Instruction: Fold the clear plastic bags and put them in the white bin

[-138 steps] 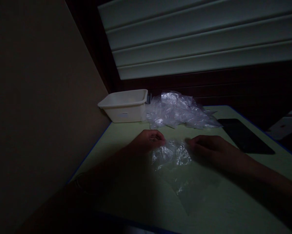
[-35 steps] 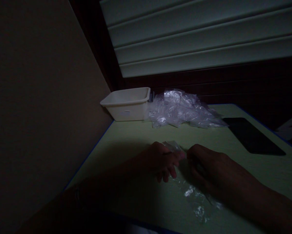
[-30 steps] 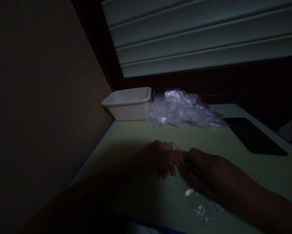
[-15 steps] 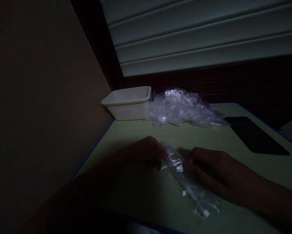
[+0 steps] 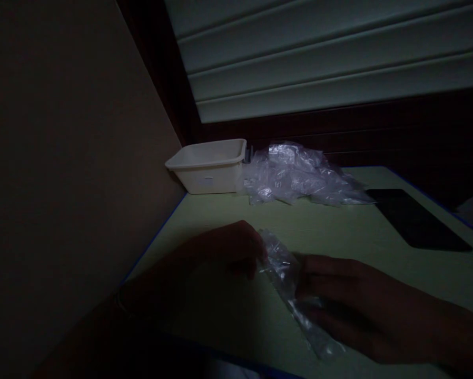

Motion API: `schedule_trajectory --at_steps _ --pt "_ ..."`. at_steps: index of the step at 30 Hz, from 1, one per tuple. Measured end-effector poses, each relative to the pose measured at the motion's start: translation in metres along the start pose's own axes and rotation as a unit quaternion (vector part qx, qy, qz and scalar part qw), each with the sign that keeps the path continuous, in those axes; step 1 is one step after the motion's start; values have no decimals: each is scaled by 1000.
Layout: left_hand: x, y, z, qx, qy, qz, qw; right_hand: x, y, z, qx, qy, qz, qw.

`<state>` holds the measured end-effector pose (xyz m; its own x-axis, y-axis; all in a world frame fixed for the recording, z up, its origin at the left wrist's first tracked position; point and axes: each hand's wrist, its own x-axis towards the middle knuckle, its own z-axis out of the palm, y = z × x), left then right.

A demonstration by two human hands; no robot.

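Observation:
A clear plastic bag (image 5: 279, 258), long and narrow, lies slantwise on the pale green table in the dim light. Its upper left edge is pinched between the bent fingers of my left hand (image 5: 240, 245). My right hand (image 5: 351, 295) lies across the middle of the bag with its fingers stretched out and the thumb apart, fingertips touching the plastic. Part of the bag is hidden under that hand. Whether anything is inside the bag is too dark to tell.
At the back stands a white plastic bin (image 5: 208, 176), beside a loose heap of clear plastic bags (image 5: 299, 173). A dark flat tablet-like object (image 5: 418, 218) lies at the right. The table (image 5: 220, 210) has a blue edge and meets a wall (image 5: 82, 158) on the left.
My right hand has come down and slightly left onto the bag, its curled fingers now stretched out. The bag lies flatter beneath it. My left hand stays at the upper end.

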<state>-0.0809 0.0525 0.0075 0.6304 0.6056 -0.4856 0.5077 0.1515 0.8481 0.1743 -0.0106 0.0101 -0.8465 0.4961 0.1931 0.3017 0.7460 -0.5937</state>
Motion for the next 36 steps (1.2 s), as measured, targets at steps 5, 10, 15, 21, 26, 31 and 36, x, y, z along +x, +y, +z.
schedule_trajectory --at_steps 5,10,15,21,26,31,36 --pt "-7 8 1 56 7 -18 998 2 -1 4 -7 -39 -27 999" --pt "-12 11 -6 113 11 -10 994 3 1 8 -13 -53 -29 998" --pt "-13 17 -15 180 74 -60 979 3 -1 7 -16 -47 -20 999" --pt "-17 20 -7 193 84 -42 977 1 -1 7 -28 -48 -19 998" --pt "-13 14 -4 203 44 -6 978 2 -1 7 -23 -46 -26 998" --pt "-8 10 -4 204 34 -20 978 1 -2 5 -24 -40 -26 999" --pt "-8 8 -4 221 39 -18 974 2 -4 3 -18 -41 -24 999"
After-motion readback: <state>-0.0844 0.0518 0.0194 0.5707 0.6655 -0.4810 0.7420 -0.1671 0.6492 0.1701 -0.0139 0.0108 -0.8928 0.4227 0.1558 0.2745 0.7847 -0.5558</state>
